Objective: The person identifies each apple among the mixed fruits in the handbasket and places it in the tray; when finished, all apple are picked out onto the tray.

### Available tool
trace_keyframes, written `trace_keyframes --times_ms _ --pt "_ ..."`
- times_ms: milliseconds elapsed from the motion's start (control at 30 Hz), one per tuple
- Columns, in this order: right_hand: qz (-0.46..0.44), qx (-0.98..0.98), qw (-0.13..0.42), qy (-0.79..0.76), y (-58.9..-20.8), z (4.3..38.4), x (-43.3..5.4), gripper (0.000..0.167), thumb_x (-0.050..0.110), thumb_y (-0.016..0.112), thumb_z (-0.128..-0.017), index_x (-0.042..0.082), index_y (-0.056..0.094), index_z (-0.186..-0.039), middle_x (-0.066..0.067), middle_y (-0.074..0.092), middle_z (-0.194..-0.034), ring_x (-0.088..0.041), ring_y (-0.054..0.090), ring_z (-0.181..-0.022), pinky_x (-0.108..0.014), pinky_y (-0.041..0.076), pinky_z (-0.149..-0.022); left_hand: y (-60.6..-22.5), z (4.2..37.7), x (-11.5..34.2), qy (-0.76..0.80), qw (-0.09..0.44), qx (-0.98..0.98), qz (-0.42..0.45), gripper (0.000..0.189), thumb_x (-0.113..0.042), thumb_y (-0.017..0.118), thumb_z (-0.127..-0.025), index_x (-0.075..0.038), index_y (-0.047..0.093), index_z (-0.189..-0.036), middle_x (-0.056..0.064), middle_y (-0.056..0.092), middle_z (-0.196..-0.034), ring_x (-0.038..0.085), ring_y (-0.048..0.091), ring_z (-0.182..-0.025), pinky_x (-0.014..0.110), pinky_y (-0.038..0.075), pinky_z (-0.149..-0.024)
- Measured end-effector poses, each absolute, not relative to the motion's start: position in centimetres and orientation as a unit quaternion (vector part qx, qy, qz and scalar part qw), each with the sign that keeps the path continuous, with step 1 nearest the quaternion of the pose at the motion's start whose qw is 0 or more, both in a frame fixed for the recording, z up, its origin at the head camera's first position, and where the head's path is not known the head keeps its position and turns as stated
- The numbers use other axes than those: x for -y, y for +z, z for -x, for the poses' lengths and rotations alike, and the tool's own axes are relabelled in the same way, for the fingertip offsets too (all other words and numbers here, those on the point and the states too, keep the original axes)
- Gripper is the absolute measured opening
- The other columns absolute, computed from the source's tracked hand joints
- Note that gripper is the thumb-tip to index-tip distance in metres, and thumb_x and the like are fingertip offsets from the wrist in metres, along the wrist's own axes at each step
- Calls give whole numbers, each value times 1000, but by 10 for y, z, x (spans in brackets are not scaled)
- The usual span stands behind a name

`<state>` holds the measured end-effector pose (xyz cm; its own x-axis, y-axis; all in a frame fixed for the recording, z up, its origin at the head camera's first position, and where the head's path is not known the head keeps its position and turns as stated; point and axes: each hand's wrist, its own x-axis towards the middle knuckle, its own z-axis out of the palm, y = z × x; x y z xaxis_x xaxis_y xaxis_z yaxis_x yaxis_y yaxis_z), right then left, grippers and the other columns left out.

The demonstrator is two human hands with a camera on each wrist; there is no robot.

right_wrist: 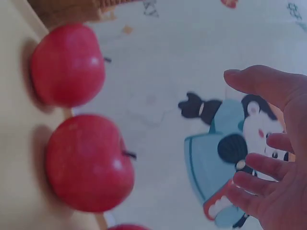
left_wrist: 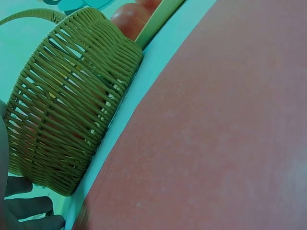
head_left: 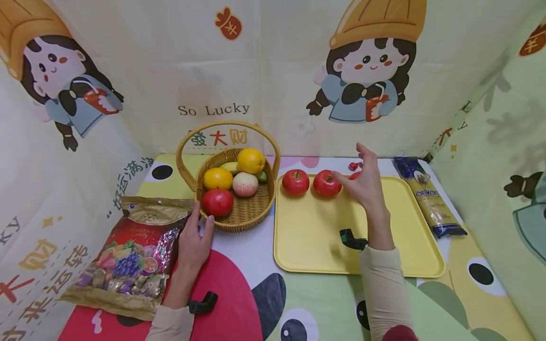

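Observation:
My left hand (head_left: 194, 244) rests against the front left side of a wicker basket (head_left: 245, 225), fingers extended along its woven wall and thumb near the rim. In the basket lie a red apple (head_left: 218, 202), a pale speckled peach (head_left: 245, 184), two orange-yellow fruits and part of a banana. Above a yellow tray (head_left: 311, 237), my right hand (head_left: 364, 182) is raised with thumb and fingers spread, holding nothing. Two red apples, one on the left (head_left: 295, 183) and one beside it (head_left: 327, 183), sit along the tray's back edge; a third is mostly hidden behind the right hand.
A bag of fruit candy (head_left: 132, 255) lies left of the basket. To the tray's right is a blue and gold packet (head_left: 428, 199). A small red item (head_left: 353, 166) lies behind the tray. Printed cloth walls (head_left: 273, 90) enclose the back and sides.

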<state>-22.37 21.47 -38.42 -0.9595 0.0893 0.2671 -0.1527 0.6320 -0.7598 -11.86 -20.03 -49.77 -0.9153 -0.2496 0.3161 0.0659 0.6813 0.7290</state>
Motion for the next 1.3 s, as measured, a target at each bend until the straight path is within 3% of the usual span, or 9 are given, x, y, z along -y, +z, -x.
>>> trace_keyframes --times_ms 267,633,900,1067,1300 --pt "-108 877 172 436 -370 222 -179 92 26 83 -80 15 32 -155 -11 39 -155 -32 41 -141 -55 42 -113 -496 119 200 -394 202 895 -52 64 -36 56 -102 -13 34 -158 19 48 -152 38 55 -132 57 51 -101" --pt "-230 847 185 442 -360 214 -129 87 24 86 -78 13 39 -150 -11 46 -148 -26 49 -132 -49 51 -106 -496 119 201 -394 195 897 -54 65 -38 54 -102 -15 32 -158 18 46 -154 38 53 -134 57 50 -102" --pt "-289 836 149 443 -361 217 -90 86 28 86 -78 7 40 -148 -13 48 -145 -31 52 -127 -45 51 -105 -496 118 201 -394 192 897 -56 65 -38 54 -102 -14 32 -158 17 46 -155 38 54 -134 57 49 -103" --pt "-310 837 112 437 -367 222 -67 85 31 84 -80 7 40 -148 -12 51 -141 -27 55 -119 -41 54 -101 -496 118 202 -393 195 897 -52 65 -38 55 -102 -14 32 -158 17 46 -154 38 55 -132 56 51 -102" --pt "-316 834 32 451 -381 229 -36 83 36 80 -82 10 39 -150 -15 49 -145 -35 57 -123 -47 52 -104 -495 118 201 -394 196 896 -49 65 -38 55 -102 -13 32 -158 17 45 -155 38 55 -133 56 51 -101"
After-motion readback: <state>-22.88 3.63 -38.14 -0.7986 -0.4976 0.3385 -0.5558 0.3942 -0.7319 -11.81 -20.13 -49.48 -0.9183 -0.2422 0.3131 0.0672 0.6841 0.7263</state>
